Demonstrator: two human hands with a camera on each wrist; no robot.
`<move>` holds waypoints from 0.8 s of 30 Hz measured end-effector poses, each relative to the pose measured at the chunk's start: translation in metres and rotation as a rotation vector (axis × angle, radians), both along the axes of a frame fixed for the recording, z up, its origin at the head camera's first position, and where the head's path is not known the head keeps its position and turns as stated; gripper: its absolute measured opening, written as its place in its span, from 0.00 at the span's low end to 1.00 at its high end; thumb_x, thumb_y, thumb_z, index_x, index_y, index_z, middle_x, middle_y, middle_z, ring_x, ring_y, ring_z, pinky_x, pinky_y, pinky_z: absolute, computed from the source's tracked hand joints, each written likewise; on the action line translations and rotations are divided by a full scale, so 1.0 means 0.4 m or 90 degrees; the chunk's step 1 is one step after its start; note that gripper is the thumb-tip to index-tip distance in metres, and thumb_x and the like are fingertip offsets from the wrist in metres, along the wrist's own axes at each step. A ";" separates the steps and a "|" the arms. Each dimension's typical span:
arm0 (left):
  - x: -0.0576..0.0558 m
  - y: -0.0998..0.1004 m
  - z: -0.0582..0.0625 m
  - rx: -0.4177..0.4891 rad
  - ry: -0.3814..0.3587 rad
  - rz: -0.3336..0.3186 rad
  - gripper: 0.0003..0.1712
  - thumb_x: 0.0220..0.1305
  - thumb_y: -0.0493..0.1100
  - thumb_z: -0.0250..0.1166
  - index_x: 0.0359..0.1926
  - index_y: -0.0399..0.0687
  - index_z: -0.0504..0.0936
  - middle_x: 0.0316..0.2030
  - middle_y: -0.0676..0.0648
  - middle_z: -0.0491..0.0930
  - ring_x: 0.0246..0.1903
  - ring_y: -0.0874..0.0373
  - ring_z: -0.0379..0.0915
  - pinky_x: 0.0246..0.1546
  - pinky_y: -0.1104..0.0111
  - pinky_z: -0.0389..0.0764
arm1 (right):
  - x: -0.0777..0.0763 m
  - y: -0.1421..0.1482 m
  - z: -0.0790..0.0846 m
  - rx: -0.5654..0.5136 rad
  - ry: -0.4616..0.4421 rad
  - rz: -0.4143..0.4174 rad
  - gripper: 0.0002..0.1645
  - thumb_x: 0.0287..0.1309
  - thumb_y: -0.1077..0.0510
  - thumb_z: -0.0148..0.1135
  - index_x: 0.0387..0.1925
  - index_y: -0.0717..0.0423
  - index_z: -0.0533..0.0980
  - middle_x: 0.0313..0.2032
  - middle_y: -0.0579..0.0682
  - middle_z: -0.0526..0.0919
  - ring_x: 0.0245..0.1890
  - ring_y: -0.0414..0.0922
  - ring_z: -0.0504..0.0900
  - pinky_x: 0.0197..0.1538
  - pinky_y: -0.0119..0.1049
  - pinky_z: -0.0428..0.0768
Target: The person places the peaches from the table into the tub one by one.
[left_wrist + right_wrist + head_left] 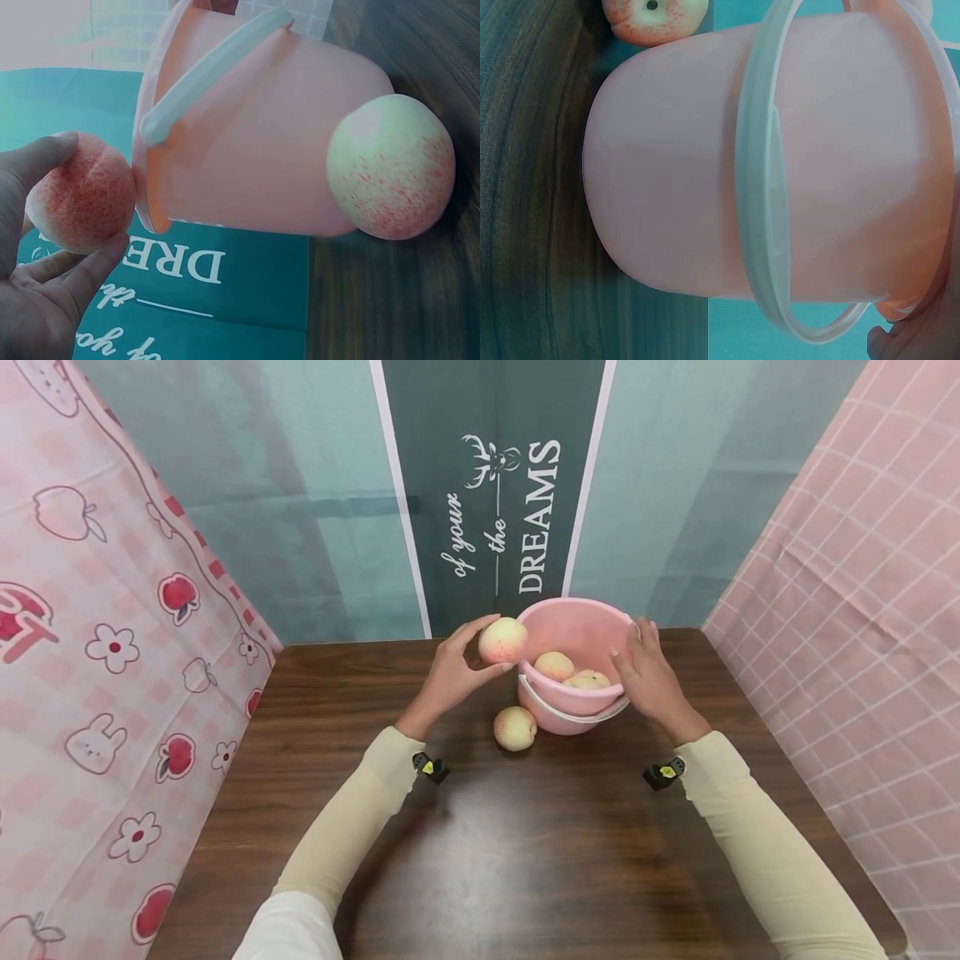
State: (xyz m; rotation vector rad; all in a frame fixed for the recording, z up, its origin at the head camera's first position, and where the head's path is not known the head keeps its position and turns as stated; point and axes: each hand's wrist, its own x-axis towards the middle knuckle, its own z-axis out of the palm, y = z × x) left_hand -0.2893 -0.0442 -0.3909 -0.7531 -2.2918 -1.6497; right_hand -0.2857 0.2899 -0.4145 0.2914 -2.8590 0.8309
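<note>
My left hand (453, 670) holds a pale yellow and pink peach (503, 640) between thumb and fingers, right at the left rim of a pink bucket (558, 720). In the left wrist view this peach (84, 196) shows its redder side. At the bucket's right rim, my right hand (651, 672) grips the edge, thumb over the inside and fingers outside. Inside lie a peach (554, 666) and another pale fruit (588, 680), partly hidden by the front wall. One more peach (515, 728) rests on the table beside the bucket's base.
The bucket's white handle (573, 717) hangs down across its front. Under everything is a dark brown wooden table (465, 860). A green cloth with white lettering (495, 410) hangs behind, with patterned pink cloths at the left (112, 693) and right (847, 610).
</note>
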 end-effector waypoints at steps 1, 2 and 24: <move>0.003 0.003 0.007 0.000 0.001 -0.006 0.41 0.55 0.35 0.78 0.69 0.41 0.72 0.64 0.42 0.74 0.56 0.47 0.75 0.48 0.60 0.85 | 0.001 0.001 0.001 -0.001 0.000 0.001 0.47 0.79 0.38 0.35 0.78 0.69 0.40 0.80 0.61 0.32 0.79 0.52 0.26 0.75 0.64 0.44; 0.004 0.006 0.011 -0.001 0.001 -0.010 0.42 0.55 0.35 0.78 0.69 0.41 0.72 0.64 0.42 0.74 0.57 0.46 0.75 0.48 0.62 0.85 | 0.001 0.001 0.001 -0.001 0.000 0.001 0.47 0.78 0.38 0.35 0.78 0.69 0.40 0.80 0.60 0.32 0.79 0.52 0.26 0.74 0.65 0.44; -0.038 0.060 -0.037 -0.030 0.054 -0.065 0.43 0.55 0.43 0.79 0.71 0.55 0.71 0.60 0.48 0.75 0.52 0.58 0.74 0.46 0.65 0.85 | 0.004 0.001 -0.001 -0.003 -0.005 -0.006 0.48 0.78 0.37 0.35 0.78 0.69 0.39 0.80 0.60 0.32 0.79 0.52 0.25 0.75 0.63 0.43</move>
